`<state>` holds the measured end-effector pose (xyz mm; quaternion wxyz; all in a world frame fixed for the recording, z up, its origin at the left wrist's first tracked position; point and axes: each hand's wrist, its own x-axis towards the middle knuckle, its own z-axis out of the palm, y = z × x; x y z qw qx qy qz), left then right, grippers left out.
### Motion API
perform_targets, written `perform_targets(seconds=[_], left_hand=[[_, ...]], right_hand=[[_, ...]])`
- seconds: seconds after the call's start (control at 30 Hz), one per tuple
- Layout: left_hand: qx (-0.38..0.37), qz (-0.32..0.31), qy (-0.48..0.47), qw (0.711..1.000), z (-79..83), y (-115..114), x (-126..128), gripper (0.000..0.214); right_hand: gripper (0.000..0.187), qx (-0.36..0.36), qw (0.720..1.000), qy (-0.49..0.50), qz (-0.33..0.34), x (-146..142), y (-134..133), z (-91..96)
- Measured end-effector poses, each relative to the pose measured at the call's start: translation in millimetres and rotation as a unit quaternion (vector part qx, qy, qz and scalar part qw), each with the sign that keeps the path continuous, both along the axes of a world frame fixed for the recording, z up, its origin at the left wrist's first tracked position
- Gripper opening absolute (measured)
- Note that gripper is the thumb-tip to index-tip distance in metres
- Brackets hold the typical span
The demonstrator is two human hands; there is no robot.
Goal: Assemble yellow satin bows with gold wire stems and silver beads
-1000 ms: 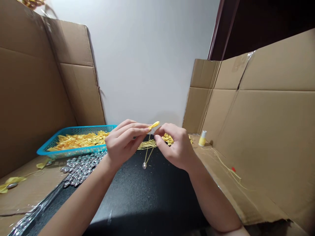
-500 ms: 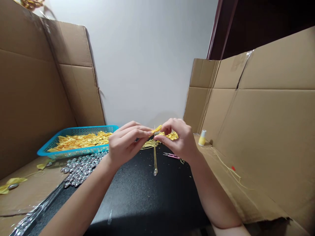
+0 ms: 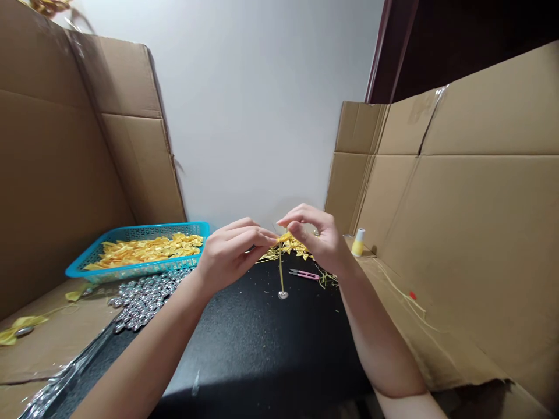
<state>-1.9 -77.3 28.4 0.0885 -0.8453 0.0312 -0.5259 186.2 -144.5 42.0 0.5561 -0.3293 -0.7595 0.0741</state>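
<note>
My left hand pinches a yellow ribbon bow between thumb and fingertips. Close against the bow's right side is my right hand, thumb and forefinger curved toward each other in a pinch; what lies between them is too small to make out. A thin, needle-like line shows by the forefinger tip. From the bow hangs a yellow cord, with a shiny silver bead at its lower end, over the black tabletop.
At left stands a blue basket of yellow ribbon pieces, with silver beads heaped before it. Pink thread snips, cord scraps and yellow bows lie beyond my hands. A yellow thread spool stands right; cardboard walls flank the table.
My hands and the bow have shifted slightly right. My right thumb has risen toward the forefinger. The hanging bead has swung right and up, and the snips show more fully.
</note>
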Motion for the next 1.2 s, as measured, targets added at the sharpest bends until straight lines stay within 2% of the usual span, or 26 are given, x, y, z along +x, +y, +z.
perform_targets(seconds=[0.1,0.23,0.5,0.67,0.93,1.1,1.2], left_hand=[[-0.012,0.009,0.026,1.0,-0.2,2,2,0.011],[-0.032,0.008,0.038,0.999,1.5,2,2,0.009],[-0.11,-0.004,0.039,0.993,1.1,5,-3,0.006],[-0.152,-0.031,0.094,0.983,0.6,0,2,0.008],[-0.262,-0.005,0.097,0.96,-3.6,0,16,0.006],[-0.352,-0.098,0.069,0.928,-15.3,5,24,0.006],[-0.401,-0.116,0.049,0.908,-20.4,4,28,0.005]], right_hand=[[0.014,-0.097,0.995,0.014,0.019,-1,3,-1.0],[0.017,-0.185,0.972,0.112,0.096,-4,9,-3.7],[0.02,-0.251,0.913,0.267,0.181,-13,23,-11.0],[0.023,-0.284,0.882,0.336,0.17,-6,23,-6.6],[0.024,-0.263,0.893,0.321,0.173,7,20,-2.4],[0.022,-0.261,0.897,0.319,0.161,15,23,-2.6],[0.019,-0.268,0.898,0.309,0.165,19,25,-3.2]])
